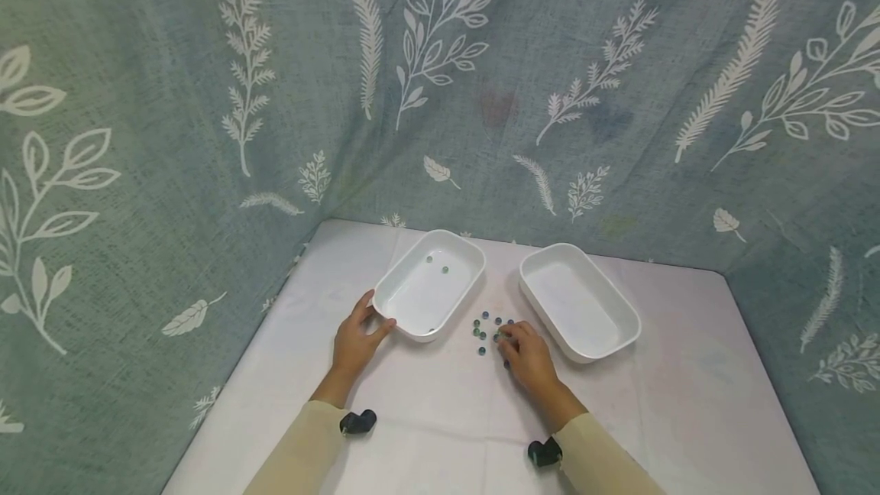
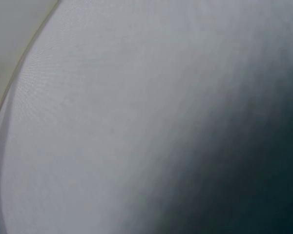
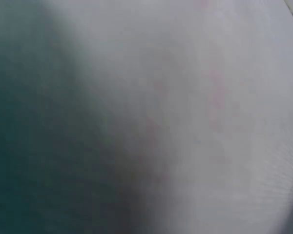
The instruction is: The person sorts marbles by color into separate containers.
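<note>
In the head view, my left hand (image 1: 354, 344) holds the near-left corner of a white rectangular dish (image 1: 421, 289), thumb and fingers spread along its rim. A few marbles lie inside that dish, including a green marble (image 1: 445, 270) toward its far end. My right hand (image 1: 531, 357) reaches down to a loose group of glass marbles on the table, its curled fingertips pinching a greenish marble (image 1: 499, 332). Around it lie several more, such as a blue marble (image 1: 482, 351). The fingers partly hide some of the group. Neither wrist view shows a hand clearly.
To the right of the marbles stands a second white dish (image 1: 580, 302) with no marbles visible in it. Both dishes rest on a table with a white cloth (image 1: 687, 373). A green leaf-patterned curtain (image 1: 481, 128) hangs behind and along the sides.
</note>
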`<state>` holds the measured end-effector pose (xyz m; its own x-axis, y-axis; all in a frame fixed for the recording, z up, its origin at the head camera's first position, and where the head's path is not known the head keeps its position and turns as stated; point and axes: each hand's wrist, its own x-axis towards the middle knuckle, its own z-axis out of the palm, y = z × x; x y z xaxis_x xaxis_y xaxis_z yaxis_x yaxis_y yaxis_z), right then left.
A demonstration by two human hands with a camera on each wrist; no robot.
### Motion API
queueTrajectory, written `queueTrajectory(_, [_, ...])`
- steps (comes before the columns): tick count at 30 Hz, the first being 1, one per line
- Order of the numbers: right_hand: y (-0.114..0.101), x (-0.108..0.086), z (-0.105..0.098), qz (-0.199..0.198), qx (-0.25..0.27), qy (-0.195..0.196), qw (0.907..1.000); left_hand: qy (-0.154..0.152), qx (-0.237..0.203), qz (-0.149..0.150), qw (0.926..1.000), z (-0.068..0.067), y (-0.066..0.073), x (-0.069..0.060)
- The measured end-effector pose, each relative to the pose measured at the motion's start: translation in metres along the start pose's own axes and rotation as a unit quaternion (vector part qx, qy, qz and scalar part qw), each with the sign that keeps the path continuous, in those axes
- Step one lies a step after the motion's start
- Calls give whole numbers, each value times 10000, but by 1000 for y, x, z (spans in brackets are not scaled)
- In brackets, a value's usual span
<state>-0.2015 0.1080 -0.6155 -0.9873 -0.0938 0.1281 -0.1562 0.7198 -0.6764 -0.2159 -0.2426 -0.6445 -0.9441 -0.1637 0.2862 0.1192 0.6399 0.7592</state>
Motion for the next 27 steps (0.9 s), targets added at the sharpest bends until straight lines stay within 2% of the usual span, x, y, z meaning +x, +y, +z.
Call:
queueTrajectory(7, [2,7,-2,-292,154,40,9994,-13,10,22,10000,-1,2,0])
queueTrajectory(10, [0,12,-4,-226,128,-43,9997,-25,-11,1,10000,-2,4,0])
queueTrajectory(19, [-13,29,-12,363,47,-512,9980,-85,43,-90,9999,-2,4,-1])
queueTrajectory(27, [-20,41,-13,497,231,-420,9976,-114,12,-132,9998,-3,6,-1])
